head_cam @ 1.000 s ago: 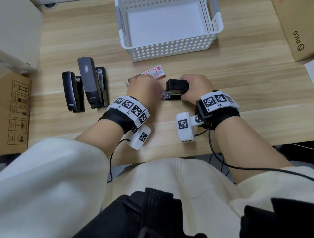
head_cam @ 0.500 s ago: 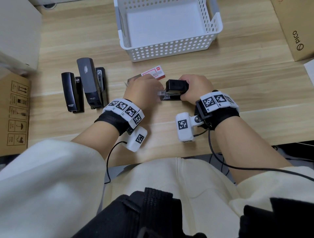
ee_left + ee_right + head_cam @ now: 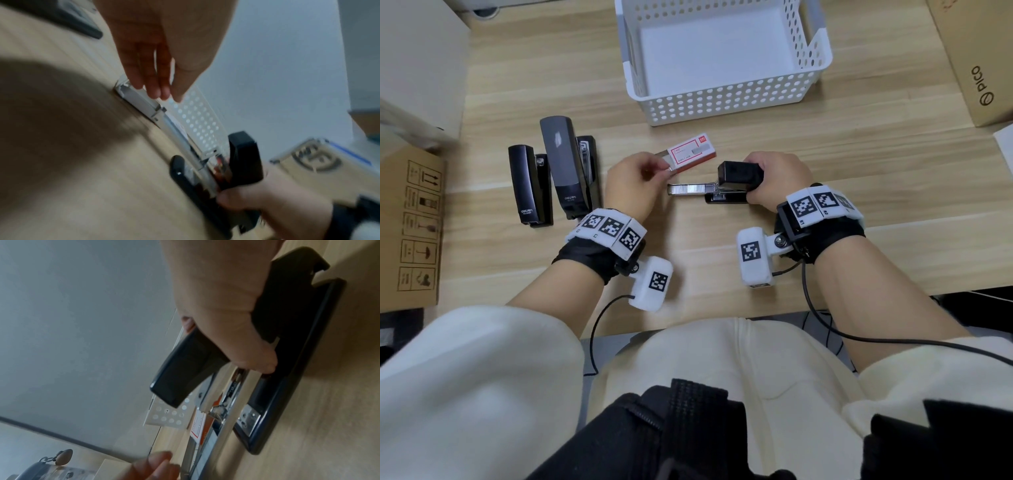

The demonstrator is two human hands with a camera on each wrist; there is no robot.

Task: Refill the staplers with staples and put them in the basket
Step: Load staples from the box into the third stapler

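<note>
The black stapler (image 3: 734, 185) lay at the desk's centre, lid raised, its silver staple tray (image 3: 688, 189) slid out toward nine o'clock. The right hand (image 3: 774, 180) gripped its body; the left hand (image 3: 635, 186), fingers loosely curled and holding nothing, hovered at the tray's tip. The white basket (image 3: 722, 99) stood at twelve o'clock.

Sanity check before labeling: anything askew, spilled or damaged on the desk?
Nothing stands out. The stapler gripped by the right hand has its staple tray slid out, as refilling needs. The staple box lies half open by the left hand. No loose staples visible.
</note>
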